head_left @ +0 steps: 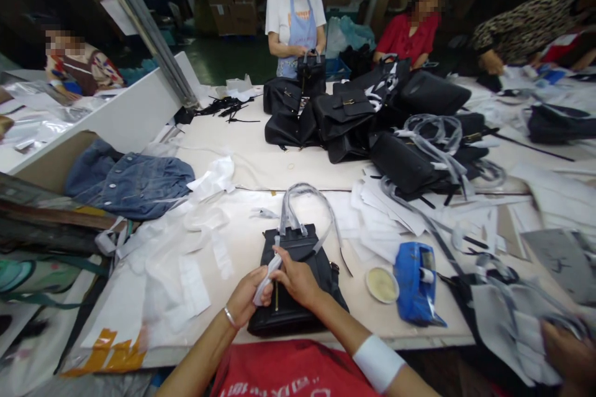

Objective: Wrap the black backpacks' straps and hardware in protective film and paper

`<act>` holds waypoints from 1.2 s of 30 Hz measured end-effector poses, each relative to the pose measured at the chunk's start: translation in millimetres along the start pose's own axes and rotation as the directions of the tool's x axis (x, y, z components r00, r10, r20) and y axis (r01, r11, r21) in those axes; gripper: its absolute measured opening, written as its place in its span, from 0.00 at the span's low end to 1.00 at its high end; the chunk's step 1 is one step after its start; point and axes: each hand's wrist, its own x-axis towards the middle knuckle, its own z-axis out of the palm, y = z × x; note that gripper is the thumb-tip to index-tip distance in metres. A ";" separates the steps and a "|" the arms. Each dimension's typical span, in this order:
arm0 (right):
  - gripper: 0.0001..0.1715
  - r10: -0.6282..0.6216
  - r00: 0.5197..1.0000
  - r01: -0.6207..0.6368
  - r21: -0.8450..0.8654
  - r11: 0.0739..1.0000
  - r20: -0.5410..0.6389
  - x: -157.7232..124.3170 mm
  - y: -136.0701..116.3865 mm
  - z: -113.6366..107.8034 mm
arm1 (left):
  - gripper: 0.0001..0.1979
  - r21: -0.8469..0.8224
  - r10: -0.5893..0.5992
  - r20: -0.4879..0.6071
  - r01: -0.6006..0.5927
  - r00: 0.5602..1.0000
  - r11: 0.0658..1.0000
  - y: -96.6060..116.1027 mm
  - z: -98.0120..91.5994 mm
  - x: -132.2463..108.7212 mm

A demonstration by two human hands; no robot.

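Note:
A black handbag point(298, 316) lies on the table in front of me, its handles point(298, 189) wrapped in clear film and looping away toward the far side. My left hand point(251, 298), with a bangle at the wrist, is closed round a strip of whitish wrapping point(266, 282) over the bag's left part. My right hand point(295, 276) pinches the upper end of the same strip, its fingers close to the left hand. A gold zip runs down the bag's front just below the hands.
A blue tape dispenser point(404, 291) and a round tape roll point(382, 285) are right of the bag. Black bags point(344, 108) are heaped beyond, near several people. Denim clothing point(130, 177) lies left, white sheets point(382, 217) right. Another person's hand point(565, 347) is at lower right.

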 end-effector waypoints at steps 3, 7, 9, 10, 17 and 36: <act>0.25 -0.174 0.980 0.180 -0.062 0.982 0.099 8.0 5.8 -1.1 | 0.14 -0.087 -0.131 0.117 0.142 0.984 0.986 8.0 -8.7 0.7; 0.22 -0.258 0.943 0.284 -0.103 0.953 0.210 15.3 20.8 -1.8 | 0.14 -0.118 -0.224 0.181 0.247 0.958 0.962 13.8 -13.2 4.8; 0.19 -0.269 0.934 0.307 -0.139 0.942 0.235 18.1 27.6 -4.7 | 0.13 -0.105 -0.244 0.186 0.266 0.952 0.958 15.2 -12.7 7.0; 0.18 -0.273 0.931 0.314 -0.156 0.936 0.242 19.3 30.5 -7.5 | 0.13 -0.093 -0.247 0.183 0.267 0.952 0.959 15.6 -12.2 7.9; 0.18 0.105 0.977 -0.138 -0.171 0.976 -0.186 5.8 63.1 -52.4 | 0.21 0.087 -0.116 -0.047 0.120 0.992 0.989 8.4 -7.0 7.5; 0.19 0.740 0.647 -0.461 0.678 0.572 -0.184 -89.2 90.9 -56.0 | 0.20 0.992 0.719 0.112 -0.125 0.686 -0.035 -20.1 -4.1 11.3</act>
